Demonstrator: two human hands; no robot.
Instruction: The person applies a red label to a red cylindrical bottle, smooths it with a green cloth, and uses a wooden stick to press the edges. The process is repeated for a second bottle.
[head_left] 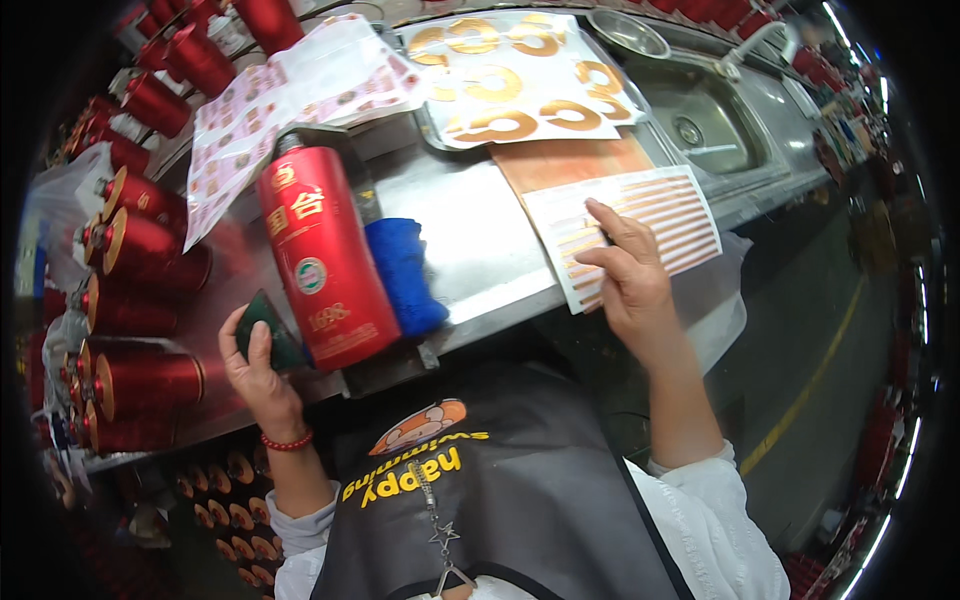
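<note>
My left hand [262,365] holds a flat dark green scraper-like piece [270,330] between thumb and fingers, close to the lower left side of a large red bottle [330,255]. The bottle lies on its side with gold characters and a small round label facing up, its neck pointing away from me. A bunched blue cloth [404,275] rests against its right side. Over a white sheet of gold striped stickers [680,225] hovers my right hand [635,275], index finger and thumb apart. I see nothing between those fingers.
Behind lies a tray holding a sheet of gold ring-shaped stickers [490,85]. A pink-printed paper [320,90] spreads at the far left, near several red bottles [150,250]. An orange board [570,165] sits under the striped sheet. A steel sink [715,130] is at the far right.
</note>
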